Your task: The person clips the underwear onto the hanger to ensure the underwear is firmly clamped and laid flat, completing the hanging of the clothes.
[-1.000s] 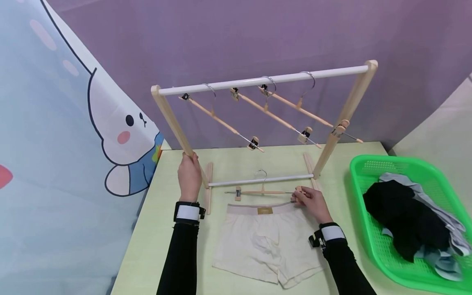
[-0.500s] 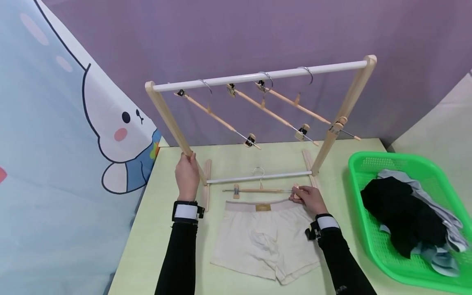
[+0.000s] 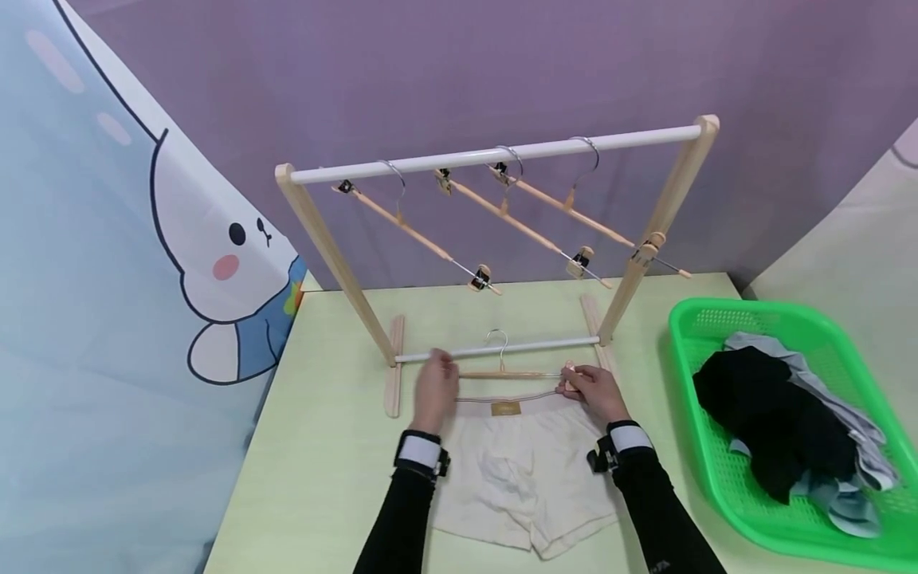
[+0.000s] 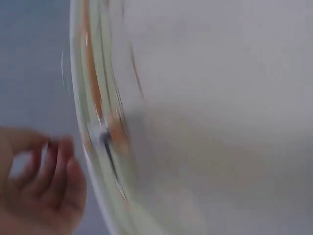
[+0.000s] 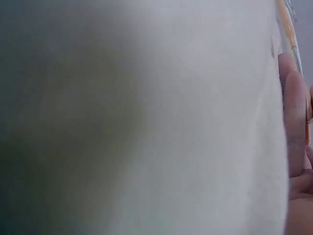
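Cream boxer shorts [image 3: 527, 486] with a tan waistband label lie flat on the table. Along their waistband lies a wooden clip hanger [image 3: 505, 375], its metal hook pointing away. My right hand [image 3: 597, 392] pinches the clip at the hanger's right end, near the waistband. Over the hanger's left end is my left hand [image 3: 435, 395], hiding the clip there in the head view. In the blurred left wrist view, the left fingers [image 4: 63, 181] are loosely bent, apart from that clip [image 4: 115, 134]. Pale cloth fills most of the right wrist view.
A wooden rack with a white top rail [image 3: 430, 165] stands behind the shorts, with three clip hangers hanging from it. To the right, a green basket [image 3: 760, 309] holds black, grey and blue-grey clothes. A purple backdrop [image 3: 445, 72] rises behind.
My left hand has left the rack's left post and moved right and toward me to the hanger's left end. The right hand has stayed at the right clip.
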Demonstrator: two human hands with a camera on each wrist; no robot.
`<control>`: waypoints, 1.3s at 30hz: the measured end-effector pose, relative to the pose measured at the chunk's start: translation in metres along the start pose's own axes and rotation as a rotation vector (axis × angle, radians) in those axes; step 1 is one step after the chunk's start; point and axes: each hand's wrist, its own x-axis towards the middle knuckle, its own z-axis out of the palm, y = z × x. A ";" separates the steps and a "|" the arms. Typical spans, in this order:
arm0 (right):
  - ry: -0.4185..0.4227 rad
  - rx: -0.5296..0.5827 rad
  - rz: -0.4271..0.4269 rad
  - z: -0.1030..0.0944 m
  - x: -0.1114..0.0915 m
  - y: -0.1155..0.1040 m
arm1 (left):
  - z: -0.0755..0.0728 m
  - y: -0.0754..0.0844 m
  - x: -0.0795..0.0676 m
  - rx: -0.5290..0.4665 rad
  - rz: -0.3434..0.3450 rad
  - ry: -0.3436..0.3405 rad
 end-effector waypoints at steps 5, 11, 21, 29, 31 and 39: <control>-0.025 -0.018 0.018 0.000 -0.003 -0.004 | 0.045 0.050 0.006 -0.012 0.209 -0.439; -0.078 -0.070 -0.118 0.001 -0.005 -0.007 | 0.090 0.093 0.016 0.033 0.338 -0.573; 0.032 -0.279 -0.247 0.012 -0.017 -0.006 | 0.112 0.092 0.025 -0.009 0.385 -0.662; 0.117 -0.439 -0.412 0.012 -0.018 -0.004 | 0.117 0.079 0.038 -0.065 0.374 -0.755; 0.119 -0.448 -0.449 0.010 -0.017 -0.003 | 0.116 0.079 0.040 -0.092 0.383 -0.794; 0.076 -0.621 -0.385 0.005 -0.024 -0.010 | 0.107 0.085 0.040 -0.089 0.366 -0.820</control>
